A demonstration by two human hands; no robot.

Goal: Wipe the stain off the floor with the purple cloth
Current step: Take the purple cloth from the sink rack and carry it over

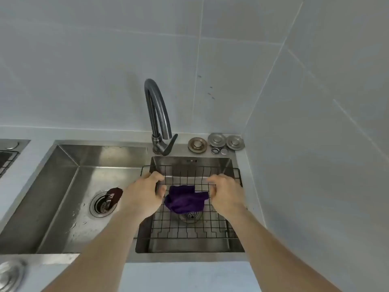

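The purple cloth point(185, 200) is bunched up over the black wire rack point(189, 230), which sits in the small right sink basin point(227, 247). My left hand point(145, 194) curls its fingers at the cloth's left end. My right hand point(226, 194) closes on its right corner. Both hands are low inside the basin, just above the rack, with the cloth held between them. Below the cloth a round drain strainer point(190, 216) shows through the wires. No floor or stain is in view.
A curved grey tap point(156, 114) rises behind the small basin. The large left basin point(63, 199) has a drain with a brown object point(114, 197) on it. Metal drain caps point(216, 143) lie at the back right. Tiled walls close in behind and to the right.
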